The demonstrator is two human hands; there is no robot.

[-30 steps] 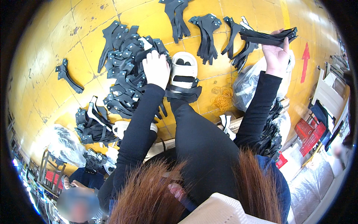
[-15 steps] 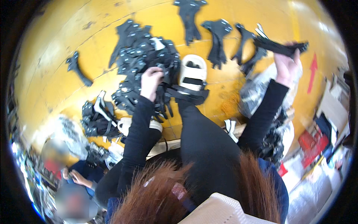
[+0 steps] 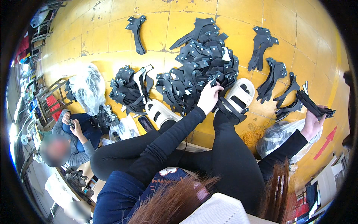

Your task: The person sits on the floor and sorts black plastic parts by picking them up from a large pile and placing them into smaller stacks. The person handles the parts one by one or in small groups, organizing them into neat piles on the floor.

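Observation:
A large heap of black Y-shaped flat pieces (image 3: 203, 61) with small pale marks lies on the yellow floor in front of me. At its near right edge, beside my right sandal (image 3: 240, 93), my left hand (image 3: 209, 98) pinches the end of one black piece (image 3: 213, 83). Farther right, my right hand (image 3: 311, 124) is closed around a stack of black pieces (image 3: 312, 104), held above a clear plastic bag. A black piece (image 3: 230, 111) also lies across my right foot.
Smaller stacks of black pieces (image 3: 264, 46) lie at the right, another (image 3: 137, 35) at far left. A second pile (image 3: 128, 89) sits left of my left sandal (image 3: 161, 112). Nearby are a phone (image 3: 145, 123), orange bands (image 3: 253, 135), plastic bags (image 3: 88, 86) and a seated person (image 3: 80, 134).
My view has swung left, so the heap and both hands appear farther right. My right hand still holds its stack, and my left hand stays at the heap's edge.

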